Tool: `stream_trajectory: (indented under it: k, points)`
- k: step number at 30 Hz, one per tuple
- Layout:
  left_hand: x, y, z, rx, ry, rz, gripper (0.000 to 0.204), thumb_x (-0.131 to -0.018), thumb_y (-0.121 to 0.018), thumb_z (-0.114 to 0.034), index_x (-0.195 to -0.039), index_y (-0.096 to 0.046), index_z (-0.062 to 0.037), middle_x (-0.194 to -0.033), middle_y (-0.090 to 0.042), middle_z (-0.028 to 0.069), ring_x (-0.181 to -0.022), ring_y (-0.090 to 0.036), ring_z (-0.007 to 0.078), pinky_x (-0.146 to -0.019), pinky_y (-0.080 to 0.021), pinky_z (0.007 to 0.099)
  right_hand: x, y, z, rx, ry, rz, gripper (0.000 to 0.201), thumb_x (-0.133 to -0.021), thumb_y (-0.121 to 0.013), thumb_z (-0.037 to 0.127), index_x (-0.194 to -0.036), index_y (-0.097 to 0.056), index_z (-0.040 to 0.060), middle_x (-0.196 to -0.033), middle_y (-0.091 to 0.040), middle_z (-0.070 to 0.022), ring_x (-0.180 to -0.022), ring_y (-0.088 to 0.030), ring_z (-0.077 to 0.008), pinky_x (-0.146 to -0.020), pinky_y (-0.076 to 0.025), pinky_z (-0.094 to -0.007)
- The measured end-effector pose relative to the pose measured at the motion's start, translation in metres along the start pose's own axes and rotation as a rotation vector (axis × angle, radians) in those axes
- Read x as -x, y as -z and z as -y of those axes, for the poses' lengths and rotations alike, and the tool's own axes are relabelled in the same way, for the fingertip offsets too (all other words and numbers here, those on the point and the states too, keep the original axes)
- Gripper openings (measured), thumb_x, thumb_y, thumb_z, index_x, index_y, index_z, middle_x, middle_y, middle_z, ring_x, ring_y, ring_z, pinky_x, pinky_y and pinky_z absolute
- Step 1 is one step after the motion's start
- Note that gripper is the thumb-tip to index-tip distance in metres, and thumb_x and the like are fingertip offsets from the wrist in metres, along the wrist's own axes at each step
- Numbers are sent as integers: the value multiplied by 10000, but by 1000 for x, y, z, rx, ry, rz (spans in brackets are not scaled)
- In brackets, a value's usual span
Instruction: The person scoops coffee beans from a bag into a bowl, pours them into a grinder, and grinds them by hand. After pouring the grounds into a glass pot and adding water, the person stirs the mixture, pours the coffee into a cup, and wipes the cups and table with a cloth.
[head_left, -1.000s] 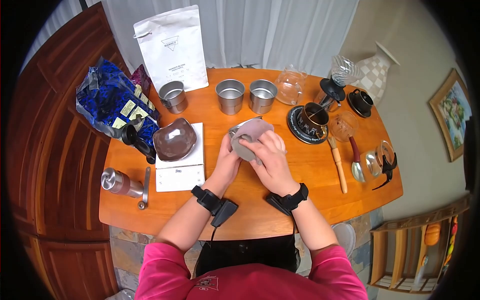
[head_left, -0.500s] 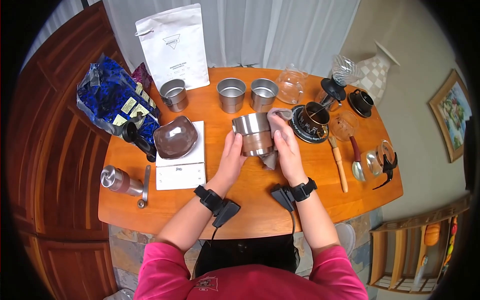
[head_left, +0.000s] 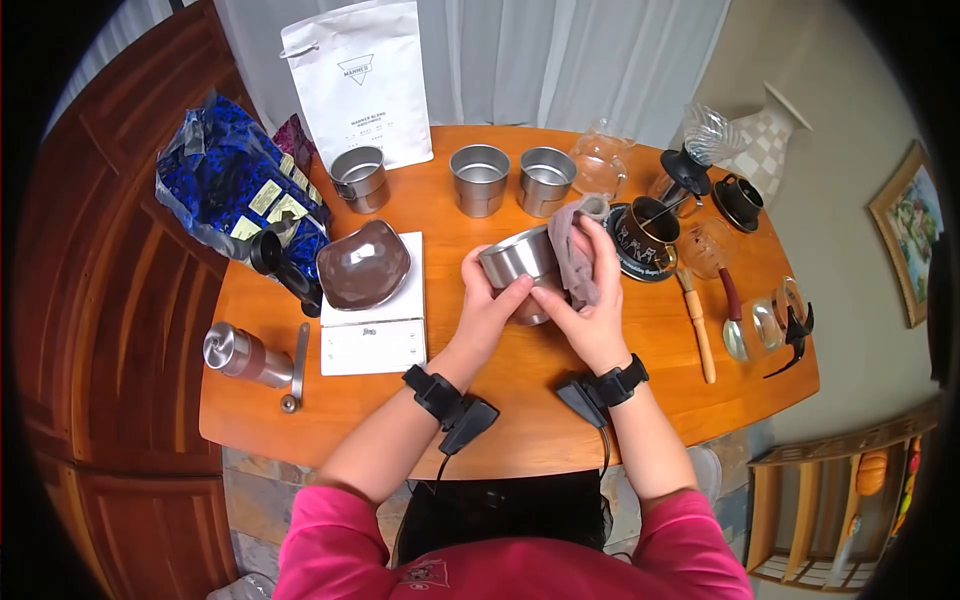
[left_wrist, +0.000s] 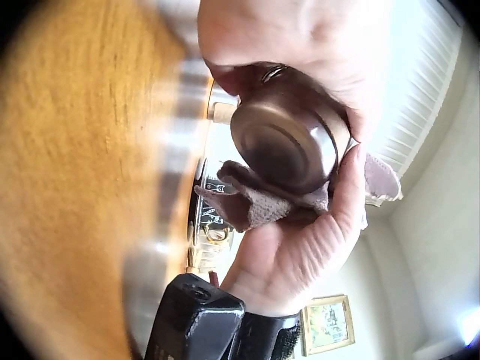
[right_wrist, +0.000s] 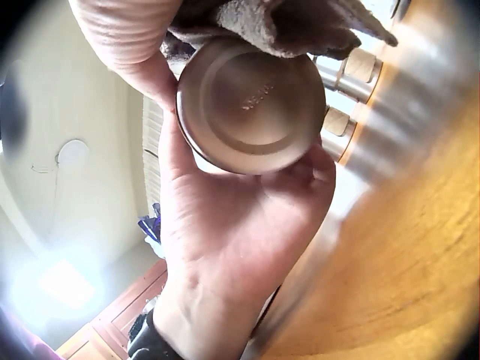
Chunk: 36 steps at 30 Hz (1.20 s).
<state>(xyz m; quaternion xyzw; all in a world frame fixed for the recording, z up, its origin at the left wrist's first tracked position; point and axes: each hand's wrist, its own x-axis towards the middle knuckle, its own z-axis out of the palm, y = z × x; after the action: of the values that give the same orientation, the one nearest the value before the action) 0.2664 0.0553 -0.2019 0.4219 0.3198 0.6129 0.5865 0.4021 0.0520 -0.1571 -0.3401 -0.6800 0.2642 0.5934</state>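
Both hands hold a stainless steel cup (head_left: 512,260) tilted above the middle of the table. My left hand (head_left: 486,312) grips it from the left, thumb on the near side. On the other side, my right hand (head_left: 598,325) holds a greyish-purple cloth (head_left: 575,268) against the cup wall, its thumb on the metal near the left thumb. In the right wrist view the round cup base (right_wrist: 251,105) faces the camera, and the left palm lies below it. The left wrist view shows the cloth (left_wrist: 262,206) bunched between the cup and the right hand.
Three steel cups (head_left: 480,180) line the back. A brown dish (head_left: 363,268) sits on a white scale (head_left: 372,350), left, near a hand grinder (head_left: 250,357). To the right are a black-and-gold cup (head_left: 645,228), a brush (head_left: 698,330) and glassware (head_left: 755,330). Coffee bags (head_left: 360,90) stand behind.
The right hand and cloth have come away from the cup's mouth to its right side. The cup has tipped over between the hands, and both thumbs now meet on its near side.
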Motion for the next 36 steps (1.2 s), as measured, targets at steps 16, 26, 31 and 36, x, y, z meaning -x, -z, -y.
stream_trajectory:
  k: [16,26,31,36]
  points:
    - [-5,2,8,91,1,-33,547,-835,-632,-277,-1208,-330,-14,-1116,-469,90,-1009,-478,140,-848,-421,278,7,-2,-10,-256,-308,-16,245,-888,-501,82,-1123,-520,15,-1094,-553,-94,-990,-509,-170,-857,-392,-276]
    - [-2,0,-5,100,6,13,469,-814,-592,-124,-1237,-403,-52,-1079,-512,31,-914,-534,107,-698,-477,237,5,-5,24,607,46,203,475,-707,-550,22,-1178,-550,87,-1271,-479,-149,-1182,-400,-313,-990,-269,-379]
    - [3,-2,-13,-60,-64,-48,691,-770,-676,-151,-1313,-270,-19,-1217,-430,114,-1090,-468,181,-869,-436,305,7,-3,-6,182,-129,-40,442,-698,-487,-68,-1135,-531,-22,-1157,-535,-185,-1086,-495,-317,-939,-377,-326]
    - [2,-3,-12,-249,-210,-20,789,-741,-710,-135,-1339,-213,4,-1248,-404,143,-1154,-431,211,-967,-369,333,4,12,-27,-26,-313,-33,425,-700,-434,-78,-1120,-502,-83,-1129,-544,-177,-1071,-523,-262,-945,-375,-301]
